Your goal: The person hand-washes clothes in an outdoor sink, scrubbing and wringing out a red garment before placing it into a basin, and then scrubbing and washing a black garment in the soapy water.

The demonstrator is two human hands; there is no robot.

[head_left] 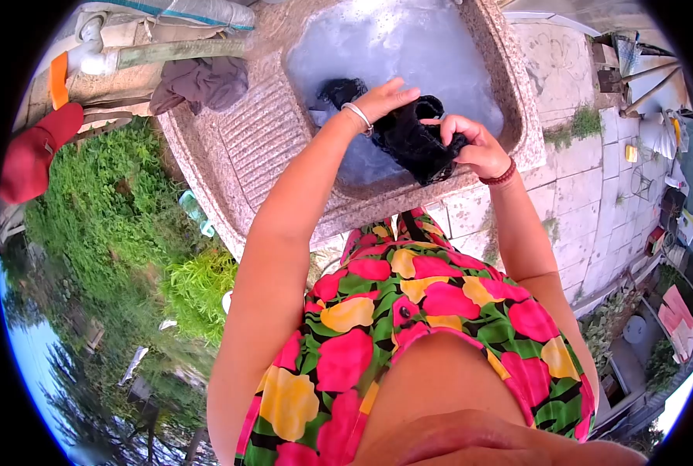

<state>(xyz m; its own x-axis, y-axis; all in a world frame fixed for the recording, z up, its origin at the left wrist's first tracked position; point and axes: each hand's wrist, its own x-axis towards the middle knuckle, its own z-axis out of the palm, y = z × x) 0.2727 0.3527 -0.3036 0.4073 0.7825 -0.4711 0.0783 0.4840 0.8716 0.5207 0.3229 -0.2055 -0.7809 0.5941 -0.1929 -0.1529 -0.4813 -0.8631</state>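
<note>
A wet, bunched black garment [420, 147] hangs over the front part of a stone wash basin [509, 85] filled with cloudy, soapy water [439, 46]. My left hand [387, 101], with a pale bracelet at its wrist, is closed on the garment's upper left side; some of its fingers are hidden behind the cloth. Against the garment's right end, my right hand [474, 146] has thumb and fingers pinched on the fabric. Another dark piece [342, 92] lies in the water left of my left hand; whether it joins the garment I cannot tell.
Left of the water is the basin's ribbed washboard [261, 132], with a crumpled grey-brown cloth [203, 84] at its far corner. A pipe [179, 52] runs behind that cloth. A red cap [43, 151] hangs at far left above green plants [105, 194]. Paving [571, 167] extends on the right.
</note>
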